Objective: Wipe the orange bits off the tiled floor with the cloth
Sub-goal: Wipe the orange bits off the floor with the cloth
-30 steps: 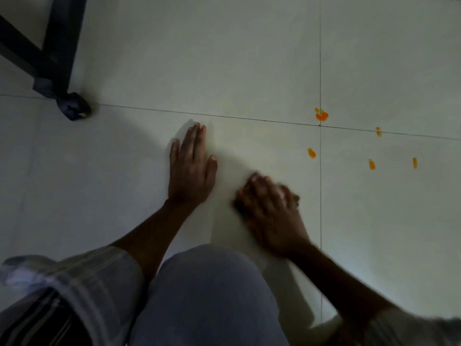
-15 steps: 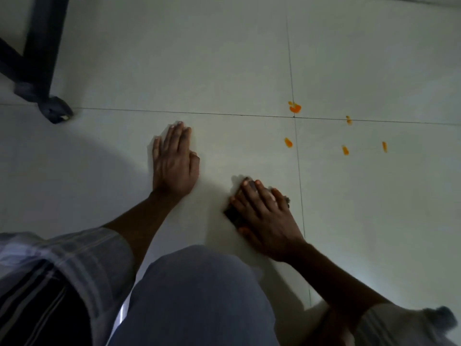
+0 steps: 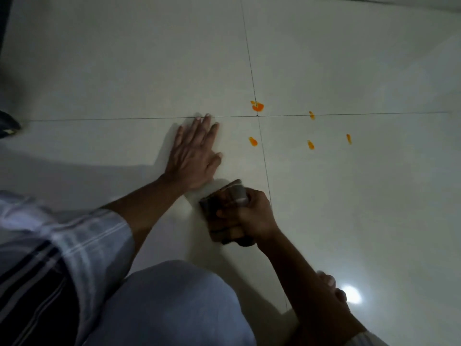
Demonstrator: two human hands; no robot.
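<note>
Several orange bits lie on the pale tiled floor [image 3: 124,71] around a crossing of grout lines: the largest orange bit [image 3: 257,106] just above the crossing, a second orange bit [image 3: 253,141] below it, and smaller orange bits [image 3: 310,144] to the right. My left hand [image 3: 193,153] rests flat on the floor, fingers together, left of the bits. My right hand [image 3: 249,216] is closed around a dark folded cloth [image 3: 219,203], held near the floor below the left hand and well short of the bits.
A dark furniture foot [image 3: 8,126] shows at the left edge. My knee in grey trousers [image 3: 174,303] fills the lower middle. A bright light reflection [image 3: 351,294] sits on the tile at lower right.
My right hand went from pressing flat on the cloth to gripping it in a fist. The view shifted right, so the furniture leg is nearly out of frame.
</note>
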